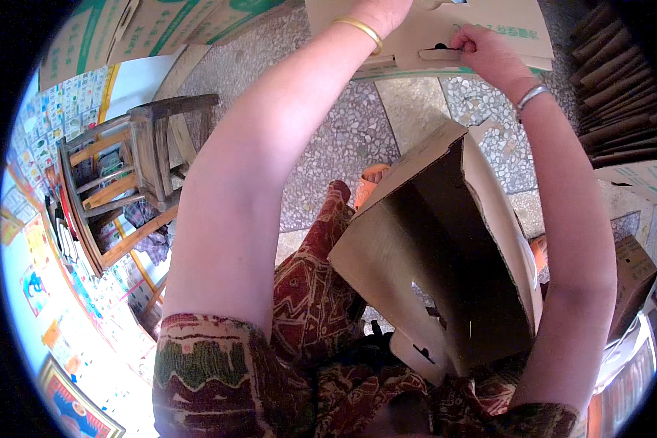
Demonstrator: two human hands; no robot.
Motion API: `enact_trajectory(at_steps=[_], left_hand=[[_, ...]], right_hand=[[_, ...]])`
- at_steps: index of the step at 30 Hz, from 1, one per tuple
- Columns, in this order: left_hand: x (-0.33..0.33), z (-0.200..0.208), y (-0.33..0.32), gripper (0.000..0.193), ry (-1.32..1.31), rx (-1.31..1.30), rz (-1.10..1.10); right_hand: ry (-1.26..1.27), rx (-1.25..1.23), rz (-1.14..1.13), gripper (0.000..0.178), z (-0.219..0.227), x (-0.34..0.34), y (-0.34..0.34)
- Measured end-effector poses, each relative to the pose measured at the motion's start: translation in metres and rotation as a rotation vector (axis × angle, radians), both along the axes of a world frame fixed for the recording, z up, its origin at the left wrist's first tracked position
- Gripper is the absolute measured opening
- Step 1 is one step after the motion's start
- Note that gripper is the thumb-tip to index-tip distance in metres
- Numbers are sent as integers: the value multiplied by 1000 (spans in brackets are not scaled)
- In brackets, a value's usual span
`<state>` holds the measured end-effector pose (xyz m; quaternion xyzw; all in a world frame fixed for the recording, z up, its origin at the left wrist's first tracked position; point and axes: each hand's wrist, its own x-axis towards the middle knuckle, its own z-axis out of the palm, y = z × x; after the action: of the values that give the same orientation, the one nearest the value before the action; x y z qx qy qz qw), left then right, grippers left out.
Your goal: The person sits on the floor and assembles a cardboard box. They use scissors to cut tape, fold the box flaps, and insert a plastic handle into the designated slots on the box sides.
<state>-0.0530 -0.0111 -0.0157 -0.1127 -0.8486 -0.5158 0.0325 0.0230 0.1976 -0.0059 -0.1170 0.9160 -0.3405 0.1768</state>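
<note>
- Cardboard box [445, 241]: brown, open, tilted on the person's lap; the landmark for the entries below.
- Flat cardboard panel [489, 29]: beyond the box, at the top of the view, with a slot-shaped handle cutout.
- Right hand [482, 51]: above the box, fingers curled into the panel's handle slot (silver bangle at the wrist).
- Left hand [379, 11]: up and left of the box, on the panel's left part; mostly cut off, so its grip cannot be told (gold bangle).
- Wooden stool [135, 168]: far left of the box, on the speckled floor [343, 139].
</note>
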Motion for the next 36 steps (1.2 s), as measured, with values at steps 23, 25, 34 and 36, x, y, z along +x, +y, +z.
enact_trajectory(at_steps=[23,25,34,36], left_hand=[[93,23,-28,75,290,-754,-277],[93,21,-29,77,310,-833,-273],[90,11,-30,83,372,-944,-263],[92,19,-28,83,285,-887,-282]], right_hand=[[158,-241,-132,16,-24,9,16],[246,-123,-107,15,-28,8,12],[339,85,-43,31,13,25,27],[618,507,37,55,3,38,42]])
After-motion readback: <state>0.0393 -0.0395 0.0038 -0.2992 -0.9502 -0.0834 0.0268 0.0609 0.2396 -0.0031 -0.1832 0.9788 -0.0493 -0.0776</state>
